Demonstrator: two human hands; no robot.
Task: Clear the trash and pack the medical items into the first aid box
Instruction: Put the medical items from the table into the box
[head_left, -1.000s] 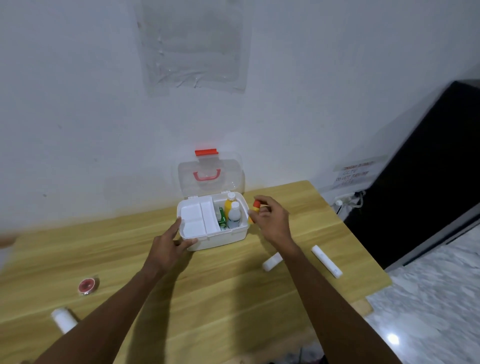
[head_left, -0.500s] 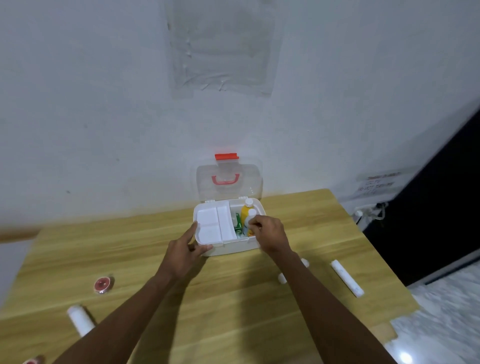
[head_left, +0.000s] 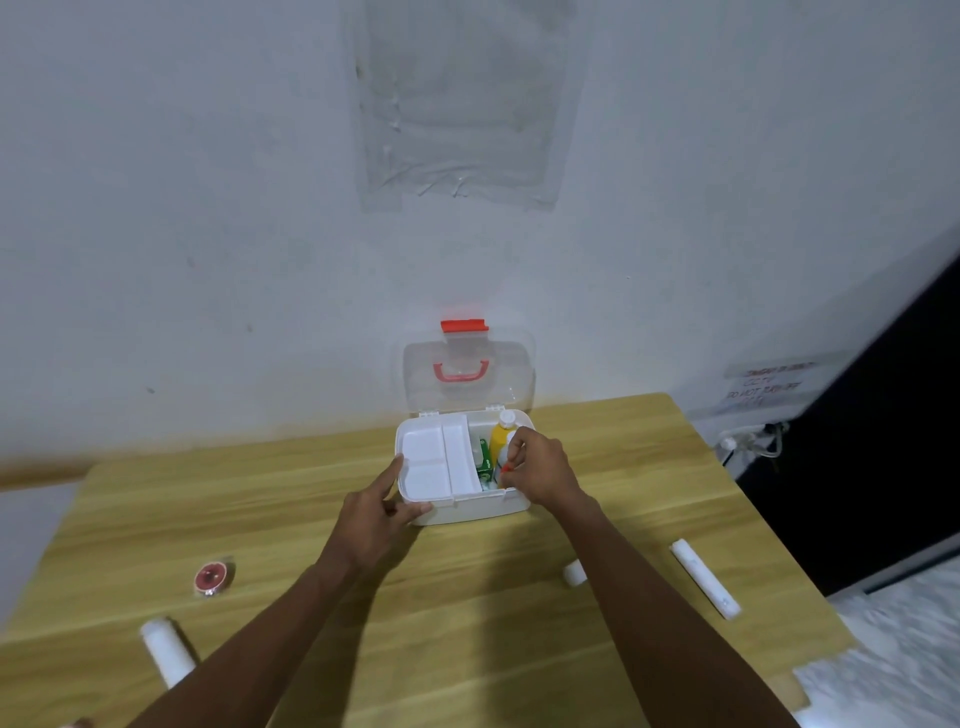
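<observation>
On the left of the surface (head_left: 311, 649), a white roll (head_left: 166, 652) and a small red tape reel (head_left: 212, 578) lie well apart from the box, not yet packed. The left hand (head_left: 379, 514) has stayed where it was a second ago, at the near-left corner of the first aid box (head_left: 467, 512). Its grip is wide, with straight fingers along the left wall and the thumb against the near wall, bracing rather than clasping. The box sits at the far middle with its clear lid (head_left: 467, 374) standing up. A white tray (head_left: 426, 462) fills its left part, and a green packet (head_left: 484, 460) and a yellow bottle (head_left: 500, 436) stand in the right compartment. What has changed is the right hand (head_left: 540, 467): a second ago it held a small red-tipped item (head_left: 505, 467) just outside the box's right wall, and now it is over the right compartment, wrist bent down, fingertips pinching the item narrowly beside the bottle. That item looks almost stowed. To the right, a short white roll (head_left: 574, 573) and a long white tube (head_left: 704, 577) lie on the surface, so packing seems far from finished.
</observation>
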